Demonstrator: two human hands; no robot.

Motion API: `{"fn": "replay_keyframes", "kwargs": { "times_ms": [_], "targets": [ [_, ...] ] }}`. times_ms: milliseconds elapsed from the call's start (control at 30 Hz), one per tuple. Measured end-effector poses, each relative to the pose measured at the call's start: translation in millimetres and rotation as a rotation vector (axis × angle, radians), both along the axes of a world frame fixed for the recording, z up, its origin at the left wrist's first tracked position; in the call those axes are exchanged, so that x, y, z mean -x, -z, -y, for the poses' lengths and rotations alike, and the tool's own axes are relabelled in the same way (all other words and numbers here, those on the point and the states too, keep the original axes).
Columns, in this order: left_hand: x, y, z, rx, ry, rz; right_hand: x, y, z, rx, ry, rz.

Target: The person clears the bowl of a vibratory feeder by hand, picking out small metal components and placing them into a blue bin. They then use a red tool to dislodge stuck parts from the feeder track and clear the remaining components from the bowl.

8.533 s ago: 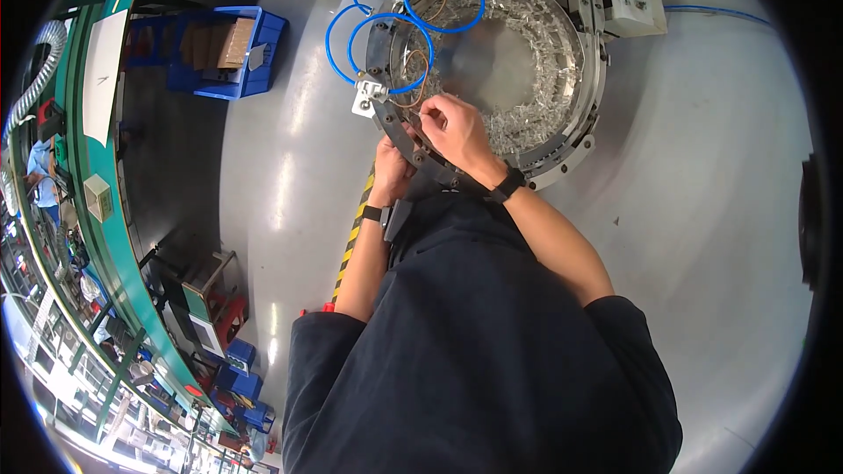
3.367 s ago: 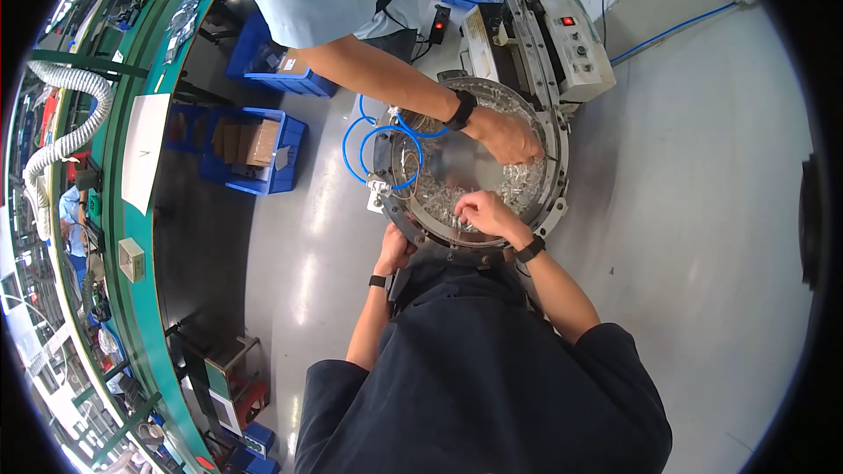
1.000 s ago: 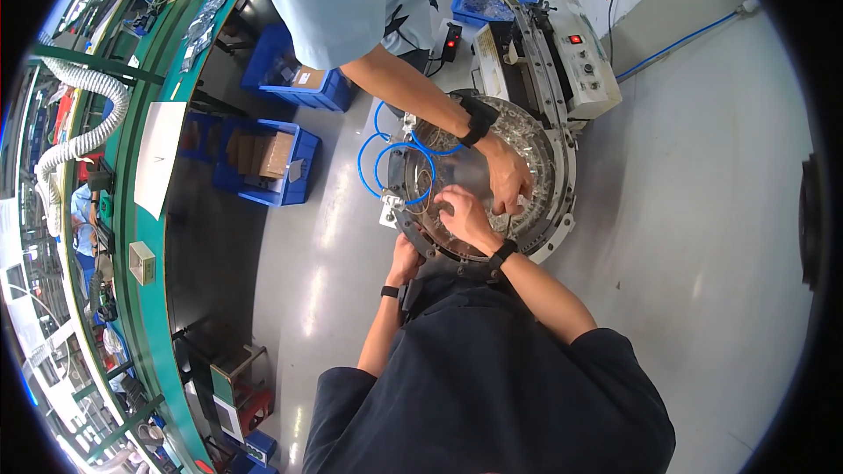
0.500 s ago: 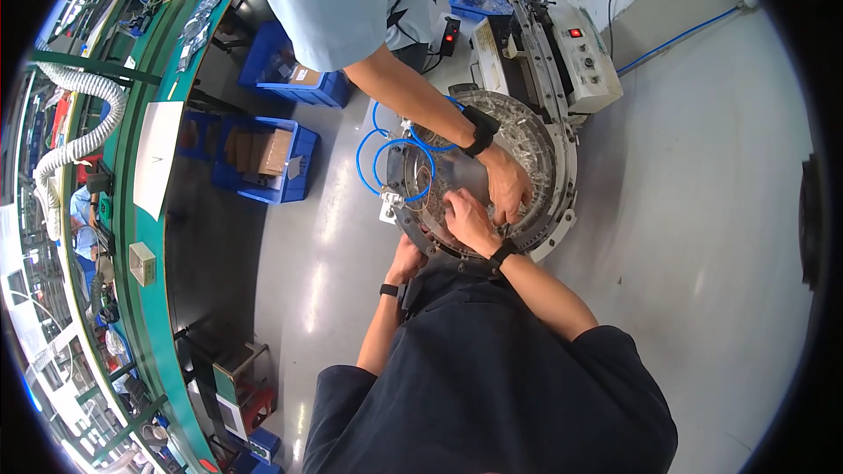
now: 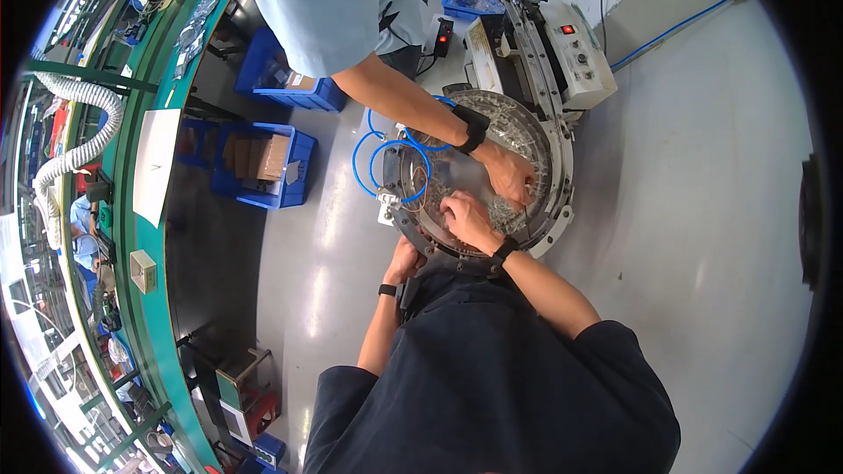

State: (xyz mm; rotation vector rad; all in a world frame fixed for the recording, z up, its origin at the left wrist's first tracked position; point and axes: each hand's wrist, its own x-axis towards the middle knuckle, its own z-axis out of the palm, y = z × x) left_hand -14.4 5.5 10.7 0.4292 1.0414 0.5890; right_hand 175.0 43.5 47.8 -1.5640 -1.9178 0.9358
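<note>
Metal bowl rim (image 5: pixel 413 233) beside left hand (image 5: pixel 404 261), wide grey floor (image 5: pixel 694 211) at right.

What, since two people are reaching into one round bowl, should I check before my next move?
1) Right hand apart from the co-worker's hand: ok; close, but a gap shows.
2) Blue tubes clear of the right hand: ok; they loop to its upper left.
3) Left hand firmly on the bowl: cannot tell; it is at the near-left edge, partly hidden.
4) Right hand holding nothing: cannot tell; its grasp is hidden.
5) Control box off: likely not ok; its red switch looks lit.
</note>
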Motion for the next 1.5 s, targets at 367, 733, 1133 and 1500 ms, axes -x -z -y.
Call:
{"fn": "replay_keyframes", "kwargs": {
  "times_ms": [367,733,1133,1500],
  "targets": [
    [-5,-10,2,0.071,0.031,-0.025,-14,-9,-1,0.122,-0.220,-0.101],
    [2,0,3,0.030,-0.060,0.044,-8,-20,-7,0.082,-0.114,-0.148],
    [1,6,3,0.031,0.019,0.012,-19,-15,-3,0.085,-0.215,-0.110],
    [2,3,3,0.011,0.056,-0.012,-47,-7,15,0.055,0.023,0.100]
  ]
}}
